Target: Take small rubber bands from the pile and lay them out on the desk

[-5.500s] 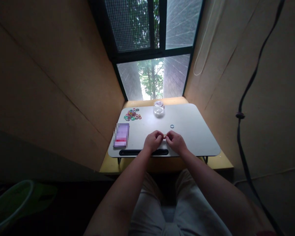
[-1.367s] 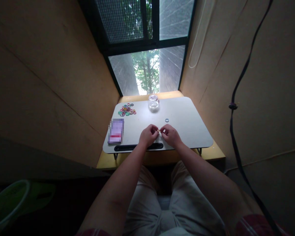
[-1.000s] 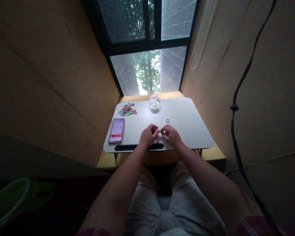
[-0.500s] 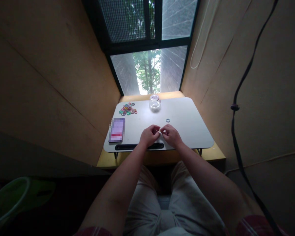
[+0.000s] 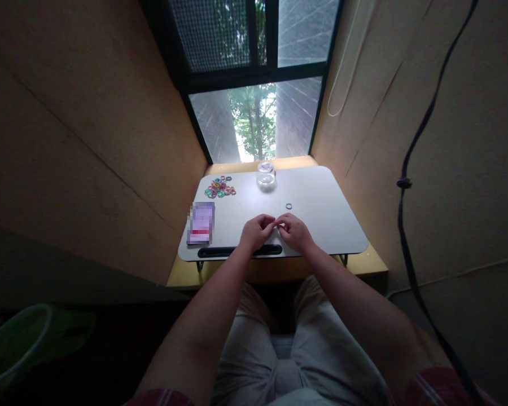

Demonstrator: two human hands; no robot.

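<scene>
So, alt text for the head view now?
Left hand and right hand, fingertips close together over a white table; anything held is too small to tell. Beyond, a blue ring and clear jar; at left, coloured rings and a phone.

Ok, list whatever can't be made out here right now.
All from the head view:
Anything between the left hand and right hand: hidden by the fingers.
Exact number of colored bands: too small, overlapping.
Smartphone screen text: masked by pixelation.
Fine contents of the clear jar: too small, glare.
Left side of the green tub: cut off by the picture's edge.
</scene>
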